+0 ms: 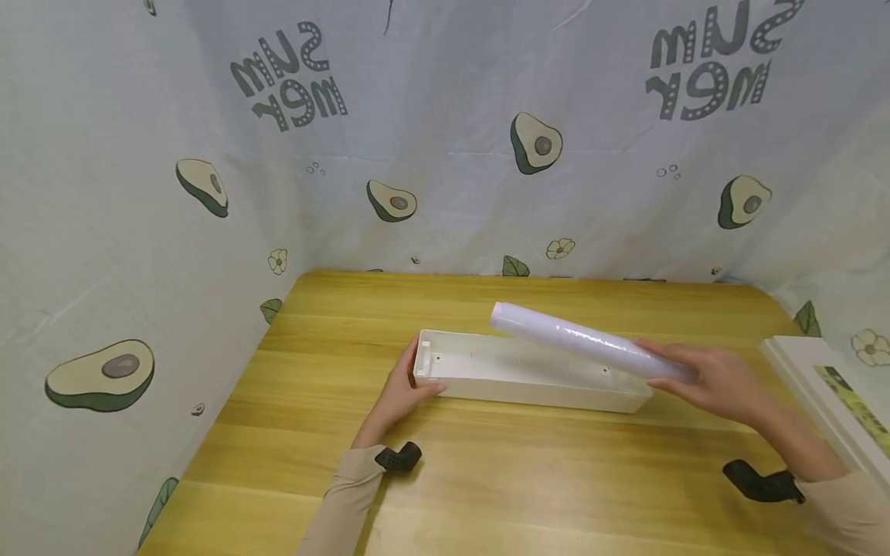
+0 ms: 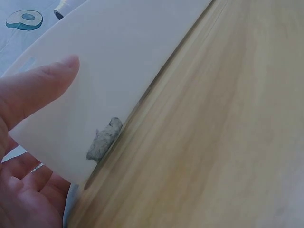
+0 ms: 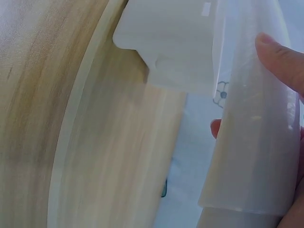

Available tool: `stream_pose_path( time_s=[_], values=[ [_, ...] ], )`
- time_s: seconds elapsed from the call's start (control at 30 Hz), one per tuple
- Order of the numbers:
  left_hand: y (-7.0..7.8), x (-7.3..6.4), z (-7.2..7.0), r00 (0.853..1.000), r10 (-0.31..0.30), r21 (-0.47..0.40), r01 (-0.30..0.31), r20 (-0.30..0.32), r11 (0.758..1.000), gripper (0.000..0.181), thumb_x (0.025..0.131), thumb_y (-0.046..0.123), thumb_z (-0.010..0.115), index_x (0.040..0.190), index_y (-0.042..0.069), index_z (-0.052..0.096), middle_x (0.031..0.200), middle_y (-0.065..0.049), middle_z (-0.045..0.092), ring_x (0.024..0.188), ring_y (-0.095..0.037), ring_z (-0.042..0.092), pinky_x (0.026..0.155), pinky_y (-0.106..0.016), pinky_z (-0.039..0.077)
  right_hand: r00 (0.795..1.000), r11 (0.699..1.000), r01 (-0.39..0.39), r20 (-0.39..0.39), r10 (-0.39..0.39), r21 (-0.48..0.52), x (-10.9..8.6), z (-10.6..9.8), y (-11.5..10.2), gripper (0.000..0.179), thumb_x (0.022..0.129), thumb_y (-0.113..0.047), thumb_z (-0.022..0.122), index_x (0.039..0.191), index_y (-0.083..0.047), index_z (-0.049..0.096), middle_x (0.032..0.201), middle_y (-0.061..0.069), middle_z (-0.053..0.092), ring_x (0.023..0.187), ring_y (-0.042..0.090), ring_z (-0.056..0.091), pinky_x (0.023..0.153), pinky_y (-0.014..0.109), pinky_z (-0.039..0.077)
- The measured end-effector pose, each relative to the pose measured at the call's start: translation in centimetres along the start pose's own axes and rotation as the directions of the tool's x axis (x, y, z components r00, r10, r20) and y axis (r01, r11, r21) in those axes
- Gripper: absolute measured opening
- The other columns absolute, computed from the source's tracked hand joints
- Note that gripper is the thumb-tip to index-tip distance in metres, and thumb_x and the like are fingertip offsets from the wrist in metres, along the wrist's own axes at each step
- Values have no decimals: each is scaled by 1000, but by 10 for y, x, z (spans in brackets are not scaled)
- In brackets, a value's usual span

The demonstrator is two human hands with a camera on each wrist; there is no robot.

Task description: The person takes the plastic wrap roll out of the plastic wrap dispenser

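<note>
A long white open-topped box point(image 1: 542, 392) stands on the wooden table. My left hand point(image 1: 399, 392) grips its left end, with the thumb point(image 2: 42, 88) on the near wall and the other fingers round the end. In my right hand point(image 1: 716, 384) is a roll of plastic wrap point(image 1: 580, 338), held near its right end between thumb and fingers. The roll slants over the box, its left end higher and farther back. In the right wrist view, shiny film point(image 3: 259, 123) wraps the roll and the box's end point(image 3: 175, 47) lies beside it.
A long white lid-like piece point(image 1: 810, 363) with a green label point(image 1: 851, 398) lies at the table's right edge. A grey torn patch point(image 2: 105, 140) marks the box's outer wall. Behind the table point(image 1: 334, 309) hangs a curtain point(image 1: 459, 154) printed with avocados.
</note>
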State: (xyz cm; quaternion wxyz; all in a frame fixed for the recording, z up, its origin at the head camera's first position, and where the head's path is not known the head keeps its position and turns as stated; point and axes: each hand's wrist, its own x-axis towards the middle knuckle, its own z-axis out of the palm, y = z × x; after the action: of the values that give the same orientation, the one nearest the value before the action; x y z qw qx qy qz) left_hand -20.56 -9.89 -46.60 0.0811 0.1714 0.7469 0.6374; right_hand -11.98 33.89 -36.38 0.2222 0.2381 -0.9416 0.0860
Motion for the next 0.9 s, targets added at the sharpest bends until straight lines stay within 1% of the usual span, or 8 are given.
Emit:
stream_pose_path(
  time_s=[0.23,0.57,0.77,0.9],
  values=[
    [-3,1,-1,1000,2,18,-2,-6,1000,98,77,6,75,151,9,12,154,-15,26,140,-31,28,113,-48,27,1000,1000,-12,-2,12,-10,-4,-2,2,72,59,-26,85,127,-27,60,93,11,73,62,3,52,51,24,40],
    [-1,1,-1,1000,6,-4,-6,2,1000,98,77,5,75,152,11,11,155,-13,24,141,-30,28,113,-48,28,999,1000,-16,-42,16,-10,-10,-4,3,73,56,-24,86,125,-27,62,89,10,73,62,5,53,50,25,38],
    [-1,1,0,1000,15,-7,-15,4,1000,97,77,5,75,151,9,12,155,-13,25,140,-31,29,113,-49,28,997,999,-46,-62,44,-19,-17,-6,5,72,55,-25,86,124,-27,63,91,11,73,63,13,58,51,26,40],
    [-2,1,-1,1000,7,5,-7,1,1000,97,77,5,75,151,9,13,155,-13,25,141,-31,28,113,-49,27,997,998,-62,-51,61,-23,-20,-8,6,73,57,-25,85,125,-28,61,94,13,73,66,18,61,53,30,41]
  ],
)
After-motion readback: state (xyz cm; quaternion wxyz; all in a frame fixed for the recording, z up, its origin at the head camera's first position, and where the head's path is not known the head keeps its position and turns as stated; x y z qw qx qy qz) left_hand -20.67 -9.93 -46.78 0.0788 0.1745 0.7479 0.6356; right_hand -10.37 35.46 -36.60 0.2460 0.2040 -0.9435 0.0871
